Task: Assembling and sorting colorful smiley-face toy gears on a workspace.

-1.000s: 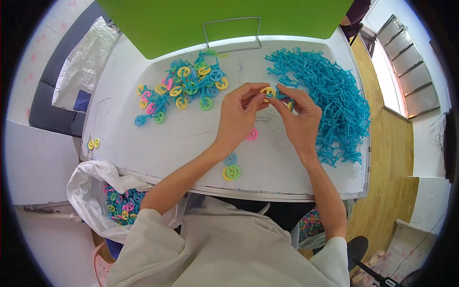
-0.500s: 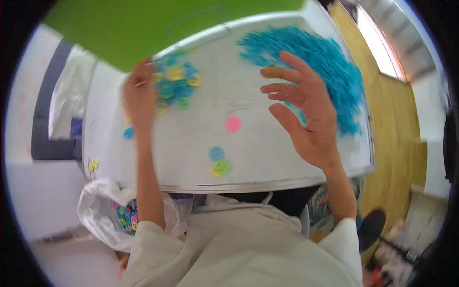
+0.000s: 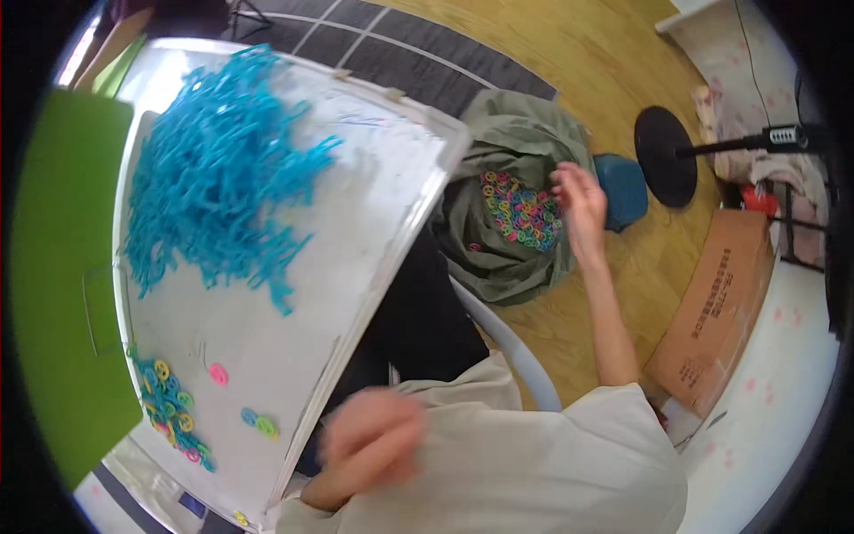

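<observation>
My right hand (image 3: 583, 205) hovers over the right side of an open grey-green sack (image 3: 525, 116), its fingers loosely bent and apart. No object shows in it. Inside the sack lie many small smiley-like discs (image 3: 520, 214) in pink, yellow, green and blue. My left hand (image 3: 378, 440) is in front of my body near the table edge, smeared by motion, so its fingers and anything in them cannot be made out. On the white table (image 3: 258, 334) are a heap of blue plastic strips (image 3: 213, 169), a pile of coloured discs (image 3: 169, 405) and a lone pink disc (image 3: 218, 374).
Blue and green discs (image 3: 262, 424) lie near the table's front edge. Right of the sack stand a blue stool-like block (image 3: 621, 191) and a round black base (image 3: 665, 156) with a pole. A cardboard box (image 3: 712, 311) lies farther right. Another person's arm (image 3: 111, 44) shows at top left.
My view has swung to the right. The right hand has gone from above the table to above the sack. My left hand has left the disc pile and come back toward my body.
</observation>
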A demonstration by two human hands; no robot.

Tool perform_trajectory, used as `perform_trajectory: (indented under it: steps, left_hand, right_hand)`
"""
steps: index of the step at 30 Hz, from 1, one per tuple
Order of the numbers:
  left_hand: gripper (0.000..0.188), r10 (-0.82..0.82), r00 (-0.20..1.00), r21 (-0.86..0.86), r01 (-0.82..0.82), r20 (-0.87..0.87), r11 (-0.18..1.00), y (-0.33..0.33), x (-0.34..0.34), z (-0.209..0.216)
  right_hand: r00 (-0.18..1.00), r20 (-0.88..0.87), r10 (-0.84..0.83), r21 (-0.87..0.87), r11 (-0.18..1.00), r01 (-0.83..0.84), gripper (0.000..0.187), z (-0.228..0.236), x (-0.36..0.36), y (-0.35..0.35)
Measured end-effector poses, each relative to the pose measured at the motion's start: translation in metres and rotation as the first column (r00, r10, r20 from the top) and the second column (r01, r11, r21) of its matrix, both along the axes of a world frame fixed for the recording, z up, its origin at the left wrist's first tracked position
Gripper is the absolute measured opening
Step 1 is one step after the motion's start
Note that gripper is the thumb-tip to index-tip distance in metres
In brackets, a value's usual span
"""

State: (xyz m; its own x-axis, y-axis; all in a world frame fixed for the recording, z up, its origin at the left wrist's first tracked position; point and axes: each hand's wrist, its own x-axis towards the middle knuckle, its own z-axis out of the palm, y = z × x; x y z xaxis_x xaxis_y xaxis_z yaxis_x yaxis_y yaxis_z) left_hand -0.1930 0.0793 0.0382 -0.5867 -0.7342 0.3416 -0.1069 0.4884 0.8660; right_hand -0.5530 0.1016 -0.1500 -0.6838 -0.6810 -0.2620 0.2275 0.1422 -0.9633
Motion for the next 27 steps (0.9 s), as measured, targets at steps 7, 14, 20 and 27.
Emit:
perform_trajectory:
  steps: [7,14,20,27]
  left_hand:
    - [0.019,-0.191,0.962,0.657,0.018,0.192,0.754,0.015,-0.14,-0.131]
    - [0.023,-0.411,0.819,0.615,0.091,0.401,0.783,-0.016,-0.187,-0.196]
    - [0.038,-0.518,0.713,0.591,0.18,0.473,0.787,-0.041,-0.283,-0.286]
    - [0.051,-0.257,0.904,0.362,0.125,0.343,0.924,-0.102,-0.326,-0.426]
  right_hand:
    - [0.942,0.321,-0.095,0.497,0.864,-0.082,0.036,-0.222,-0.047,0.057]
    - [0.785,-0.439,0.437,0.545,0.824,-0.154,0.036,-0.257,-0.11,-0.026]
    - [0.733,-0.653,0.19,0.346,0.936,0.065,0.035,-0.202,-0.178,-0.04]
    - [0.851,-0.504,0.145,0.279,0.96,0.002,0.043,-0.245,-0.113,-0.073]
